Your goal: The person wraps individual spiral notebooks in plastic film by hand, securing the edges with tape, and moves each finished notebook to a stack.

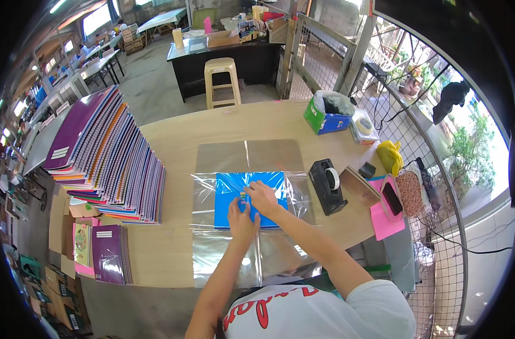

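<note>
In front of me lies a blue notebook (226, 183) on a shiny clear plastic sheet (209, 248), with plastic film also over its cover. My left hand (244, 220) rests on the lower middle of the notebook, fingers stretched out and apart. My right hand (262, 198) lies on it a little farther up, its fingers reaching left toward a small colourful label (243, 198) between the two hands. Both palms face down, and neither hand grips anything that I can make out. A black tape dispenser (327, 189) with a roll stands right of the notebook.
A tall leaning stack of spiral notebooks (108, 152) stands at the left, with a purple notebook (108, 254) nearer. On the right are a blue-green box (326, 120), a yellow cloth (389, 157), a phone (392, 199) and pink paper (386, 226). A stool (222, 79) stands beyond the table.
</note>
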Tool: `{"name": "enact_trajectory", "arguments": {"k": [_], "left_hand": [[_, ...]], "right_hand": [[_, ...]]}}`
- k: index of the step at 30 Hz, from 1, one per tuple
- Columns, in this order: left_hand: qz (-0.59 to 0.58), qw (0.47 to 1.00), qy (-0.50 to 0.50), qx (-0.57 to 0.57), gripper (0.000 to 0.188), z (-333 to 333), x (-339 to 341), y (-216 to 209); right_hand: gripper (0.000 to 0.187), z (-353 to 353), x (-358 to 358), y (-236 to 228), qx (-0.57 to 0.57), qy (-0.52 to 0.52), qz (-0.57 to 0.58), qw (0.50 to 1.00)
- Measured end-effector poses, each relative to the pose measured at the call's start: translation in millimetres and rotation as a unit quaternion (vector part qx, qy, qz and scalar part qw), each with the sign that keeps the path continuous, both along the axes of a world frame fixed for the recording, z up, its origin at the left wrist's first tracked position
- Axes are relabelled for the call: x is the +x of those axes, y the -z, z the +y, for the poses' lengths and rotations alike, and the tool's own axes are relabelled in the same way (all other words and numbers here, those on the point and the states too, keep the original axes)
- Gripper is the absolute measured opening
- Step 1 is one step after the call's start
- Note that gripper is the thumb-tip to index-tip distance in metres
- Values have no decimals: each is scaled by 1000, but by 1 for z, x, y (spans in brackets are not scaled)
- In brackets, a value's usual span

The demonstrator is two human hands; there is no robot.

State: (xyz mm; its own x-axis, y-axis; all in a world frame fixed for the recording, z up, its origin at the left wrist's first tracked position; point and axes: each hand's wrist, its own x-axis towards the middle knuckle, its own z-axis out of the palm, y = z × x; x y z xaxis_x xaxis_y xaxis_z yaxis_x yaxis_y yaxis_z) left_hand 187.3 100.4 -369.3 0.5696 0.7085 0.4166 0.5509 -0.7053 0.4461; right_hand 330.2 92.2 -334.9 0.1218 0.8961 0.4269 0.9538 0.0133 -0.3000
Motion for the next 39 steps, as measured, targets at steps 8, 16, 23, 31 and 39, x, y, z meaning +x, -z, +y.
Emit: {"name": "enact_trajectory", "arguments": {"k": [8,16,23,31,39], "left_hand": [[44,991,-111,-58,96,-15,16,0],[124,981,-146,-12,74,-16,26,10],[161,975,-152,-28,81,-8,24,25],[39,988,-130,-78,92,-7,10,12],[107,983,149,7,104,14,-54,-62]], "right_hand": [[19,-14,-24,1,16,26,24,999],[15,-25,-34,15,-19,45,9,999],[12,-15,-34,25,-57,41,25,997],[35,-11,-30,21,-177,6,29,984],[99,-52,-44,10,-169,-53,-65,982]]}}
